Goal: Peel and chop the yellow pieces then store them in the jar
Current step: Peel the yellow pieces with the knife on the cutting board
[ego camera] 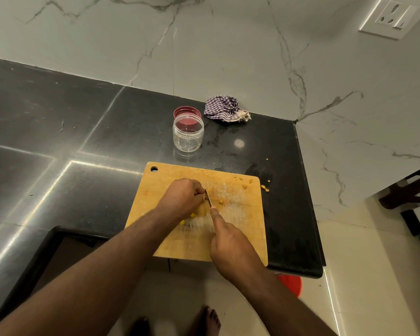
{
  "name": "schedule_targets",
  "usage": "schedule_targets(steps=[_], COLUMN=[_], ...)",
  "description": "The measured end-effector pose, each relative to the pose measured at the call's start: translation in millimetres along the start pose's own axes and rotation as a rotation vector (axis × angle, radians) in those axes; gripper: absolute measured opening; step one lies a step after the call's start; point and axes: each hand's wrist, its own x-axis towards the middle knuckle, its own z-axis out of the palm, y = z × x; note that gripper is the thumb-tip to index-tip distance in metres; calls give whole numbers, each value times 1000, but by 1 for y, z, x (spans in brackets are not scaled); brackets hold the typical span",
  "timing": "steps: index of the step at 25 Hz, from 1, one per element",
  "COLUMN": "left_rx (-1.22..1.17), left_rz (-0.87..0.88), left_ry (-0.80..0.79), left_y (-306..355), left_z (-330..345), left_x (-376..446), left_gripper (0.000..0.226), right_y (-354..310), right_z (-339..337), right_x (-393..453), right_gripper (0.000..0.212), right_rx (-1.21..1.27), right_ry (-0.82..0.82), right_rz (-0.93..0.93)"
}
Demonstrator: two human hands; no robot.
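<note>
A wooden cutting board (pixel 238 229) lies on the black counter. My left hand (pixel 181 198) is curled over a yellow piece at the board's middle, and the piece itself is mostly hidden by the fingers. My right hand (pixel 233 246) grips a small knife (pixel 208 198), forefinger laid along its back, with the blade down beside my left fingertips. Cut yellow bits (pixel 187 219) lie just under my left hand. A clear jar (pixel 188 133) stands open and empty beyond the board, and its dark red lid (pixel 187 112) lies behind it.
Peel scraps (pixel 246 183) lie at the board's far right corner, with more scraps (pixel 266 189) on the counter. A checked cloth (pixel 224 108) is bunched near the wall. The counter's right edge (pixel 308 204) drops to the floor, where a red object (pixel 291 283) shows.
</note>
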Motion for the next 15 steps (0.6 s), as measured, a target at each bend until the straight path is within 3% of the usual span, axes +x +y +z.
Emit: schedule_targets(steps=[9, 15], left_rx=[1, -17], left_rz=[-5, -2], left_ry=[11, -7], left_y=[0, 0], left_z=[-3, -2], left_x=[0, -1], left_gripper=[17, 21], right_y=[4, 21], right_z=[7, 0], right_x=[-8, -23], right_gripper=[65, 57], right_rx=[15, 91], right_ry=[-16, 117], right_rz=[-1, 20])
